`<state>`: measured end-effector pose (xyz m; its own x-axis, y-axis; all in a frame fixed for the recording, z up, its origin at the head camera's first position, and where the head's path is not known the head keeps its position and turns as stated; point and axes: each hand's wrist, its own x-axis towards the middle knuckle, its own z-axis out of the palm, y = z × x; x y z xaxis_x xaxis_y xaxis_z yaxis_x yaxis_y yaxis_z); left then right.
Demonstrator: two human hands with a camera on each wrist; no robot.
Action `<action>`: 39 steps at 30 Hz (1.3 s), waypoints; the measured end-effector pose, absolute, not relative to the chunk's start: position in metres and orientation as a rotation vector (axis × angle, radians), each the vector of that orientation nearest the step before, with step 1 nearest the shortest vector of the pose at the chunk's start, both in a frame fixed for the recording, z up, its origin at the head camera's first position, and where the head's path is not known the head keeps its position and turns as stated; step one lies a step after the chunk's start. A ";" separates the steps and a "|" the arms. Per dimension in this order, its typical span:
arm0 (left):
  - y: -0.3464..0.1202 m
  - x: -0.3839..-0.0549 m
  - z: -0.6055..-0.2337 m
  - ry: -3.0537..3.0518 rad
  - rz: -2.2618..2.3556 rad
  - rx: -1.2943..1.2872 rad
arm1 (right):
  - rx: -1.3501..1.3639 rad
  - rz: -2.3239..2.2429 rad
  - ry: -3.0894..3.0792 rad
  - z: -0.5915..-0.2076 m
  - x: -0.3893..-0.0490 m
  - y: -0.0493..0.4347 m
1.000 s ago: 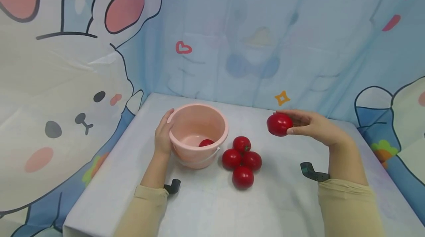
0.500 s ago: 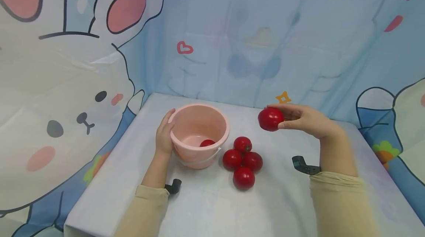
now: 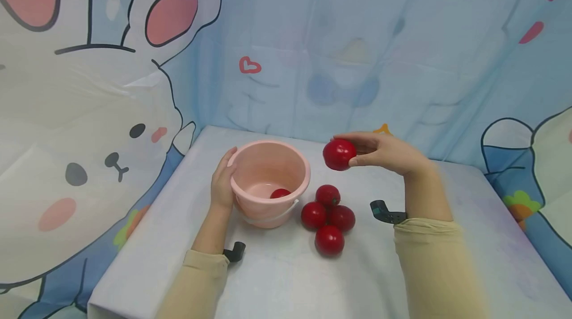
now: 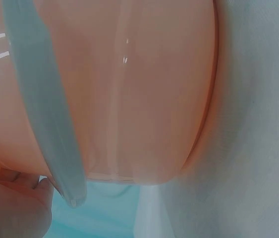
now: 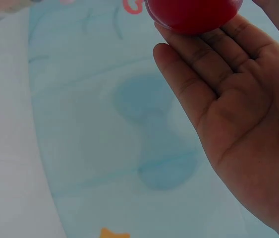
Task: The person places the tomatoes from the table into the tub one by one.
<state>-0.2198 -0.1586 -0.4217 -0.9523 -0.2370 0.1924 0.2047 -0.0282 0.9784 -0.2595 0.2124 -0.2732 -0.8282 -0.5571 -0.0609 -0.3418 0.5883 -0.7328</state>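
Observation:
My right hand (image 3: pixel 380 153) holds a red tomato (image 3: pixel 339 155) by its fingertips and thumb, raised above the table to the right of the pink bucket (image 3: pixel 268 210). In the right wrist view the same tomato (image 5: pixel 196 15) rests against the fingers, partly cut off by the top edge. My left hand (image 3: pixel 222 182) grips the bucket's left side at the rim. Another tomato (image 3: pixel 280 193) lies inside the bucket, half hidden by the near wall. Several more tomatoes (image 3: pixel 329 240) sit clustered on the table just right of the bucket.
A white cloth covers the table (image 3: pixel 286 284). The bucket's pale handle (image 4: pixel 50 109) hangs down along its near side. Behind stands a blue printed curtain (image 3: pixel 277 21), with a large rabbit drawing on the left.
My right hand has carried its tomato leftward and slightly up, closer to the bucket. My left hand, the bucket and the tomatoes on the table have stayed in place.

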 end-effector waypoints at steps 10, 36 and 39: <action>-0.160 -0.219 -0.421 -1.963 -2.071 0.035 | -0.755 -1.146 2.442 -0.273 -0.268 0.183; -0.159 -0.219 -0.423 -1.995 -2.040 0.040 | -0.904 -1.065 2.310 -0.275 -0.294 0.112; -0.159 -0.219 -0.423 -1.999 -2.038 0.049 | -0.921 -1.041 2.296 -0.275 -0.296 0.103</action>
<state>-0.2192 -0.1594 -0.4227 -0.9587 -0.2252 0.1736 0.1779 0.0012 0.9841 -0.2961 0.1026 -0.2753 -0.6737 -0.7283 -0.1256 -0.3854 0.4912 -0.7812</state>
